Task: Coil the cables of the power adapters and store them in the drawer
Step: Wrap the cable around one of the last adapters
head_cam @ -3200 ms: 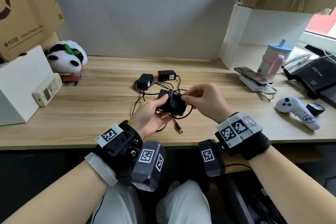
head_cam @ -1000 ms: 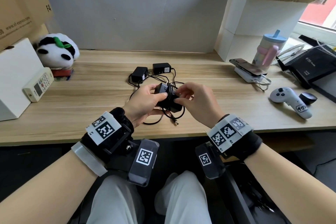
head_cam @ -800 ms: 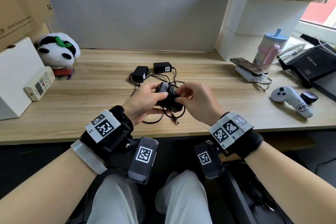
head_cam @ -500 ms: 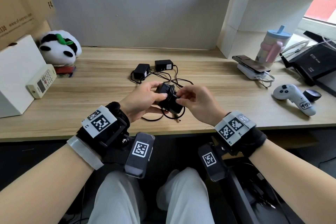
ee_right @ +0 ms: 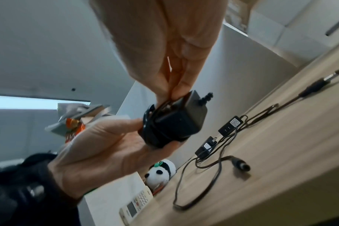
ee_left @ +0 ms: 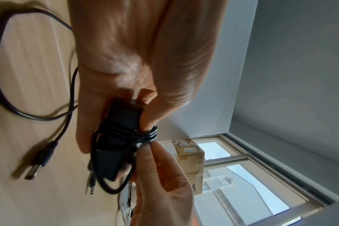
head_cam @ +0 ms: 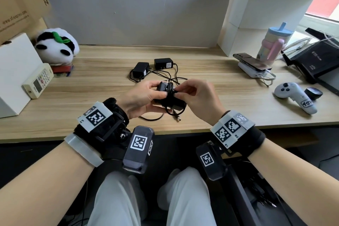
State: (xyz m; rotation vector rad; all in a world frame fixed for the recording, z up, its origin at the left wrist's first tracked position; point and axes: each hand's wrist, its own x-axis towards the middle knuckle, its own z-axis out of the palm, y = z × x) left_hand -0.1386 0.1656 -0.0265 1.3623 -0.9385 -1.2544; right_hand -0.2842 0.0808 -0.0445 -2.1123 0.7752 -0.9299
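A black power adapter (head_cam: 161, 88) is held above the desk's front edge, its cable (ee_left: 139, 134) wound several turns around its body. My left hand (head_cam: 145, 97) grips the adapter from the left, thumb on top. My right hand (head_cam: 197, 95) pinches the cable (ee_right: 164, 105) against the adapter's (ee_right: 176, 122) top edge. A short loose end with its barrel plug (head_cam: 178, 119) hangs down to the desk. Two more black adapters (head_cam: 140, 69) (head_cam: 163, 63) lie farther back with their cables tangled and uncoiled. No drawer is in view.
On the wooden desk (head_cam: 91, 101), a white box (head_cam: 16, 71), a remote (head_cam: 38, 80) and a panda plush (head_cam: 55, 46) sit at the left. A phone on a power bank (head_cam: 253, 64), a cup (head_cam: 273, 44), a white controller (head_cam: 295, 97) and a black router (head_cam: 315, 62) sit at the right.
My right hand has moved from pulling the cable beside the adapter to pinching it on top. More cable is wound on, and the loose loop is shorter.
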